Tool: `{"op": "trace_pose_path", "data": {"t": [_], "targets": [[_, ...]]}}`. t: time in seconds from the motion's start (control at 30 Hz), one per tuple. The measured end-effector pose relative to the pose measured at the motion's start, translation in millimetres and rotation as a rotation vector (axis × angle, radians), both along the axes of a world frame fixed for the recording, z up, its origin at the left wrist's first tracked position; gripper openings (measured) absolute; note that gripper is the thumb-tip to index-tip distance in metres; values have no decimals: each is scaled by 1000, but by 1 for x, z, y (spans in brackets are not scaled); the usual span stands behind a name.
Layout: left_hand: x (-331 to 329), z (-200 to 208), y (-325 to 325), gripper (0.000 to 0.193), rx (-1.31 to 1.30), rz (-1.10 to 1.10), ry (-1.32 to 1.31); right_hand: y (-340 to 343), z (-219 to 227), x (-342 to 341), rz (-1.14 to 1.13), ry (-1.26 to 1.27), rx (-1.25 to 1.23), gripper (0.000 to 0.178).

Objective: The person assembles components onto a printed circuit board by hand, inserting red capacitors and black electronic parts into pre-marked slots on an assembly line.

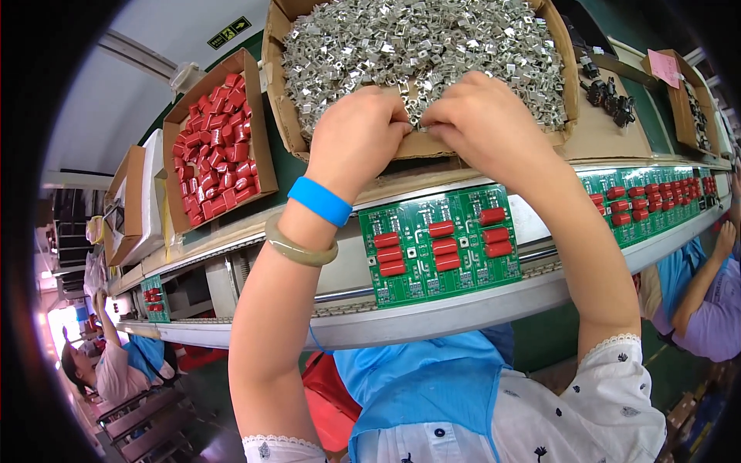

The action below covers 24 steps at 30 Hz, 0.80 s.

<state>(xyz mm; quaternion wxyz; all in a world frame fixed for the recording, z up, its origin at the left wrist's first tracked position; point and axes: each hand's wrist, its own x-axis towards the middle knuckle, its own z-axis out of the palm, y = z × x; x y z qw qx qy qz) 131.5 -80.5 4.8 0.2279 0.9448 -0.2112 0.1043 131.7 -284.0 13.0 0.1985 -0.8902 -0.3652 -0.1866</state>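
My left hand (361, 127) and my right hand (480, 116) meet at the near edge of a cardboard box (570, 81) heaped with small silver metal terminals (424, 42). Fingers of both hands are pinched together, low over the terminals by the box's front wall. Whatever lies between the fingertips is too small and hidden to make out. Below my hands, a green circuit board (421, 287) rests on the conveyor rails. It carries several red capacitors (444, 246) in three groups, and a few silver terminals (411, 253) stand between them. A blue band and a bangle circle my left wrist.
Left of the terminals stands a cardboard box (266, 166) of red capacitors (220, 147). More populated boards (656, 220) sit along the conveyor (340, 333) to the right. Black parts (610, 100) lie at the back right. Other people (112, 370) sit at both ends.
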Motion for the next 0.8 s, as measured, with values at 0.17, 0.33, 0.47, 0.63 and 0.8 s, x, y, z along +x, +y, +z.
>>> {"op": "trace_pose_path", "data": {"t": [0.17, 0.33, 0.47, 0.63, 0.8], "targets": [[0, 1, 7, 14, -64, -7, -85, 17, -12, 15, -20, -56, -175, 12], [0, 4, 18, 15, -97, 1, -108, 22, -13, 17, -14, -2, -200, 11], [-3, 7, 18, 15, -124, 43, -47, 21, -9, 14, -33, -10, -250, 15], [-6, 7, 23, 17, -512, 64, 173, 23, -8, 9, -49, 12, -280, 16], [-4, 10, 30, 27, -694, 47, 437, 15, -7, 11, -63, 62, -283, 14]]}}
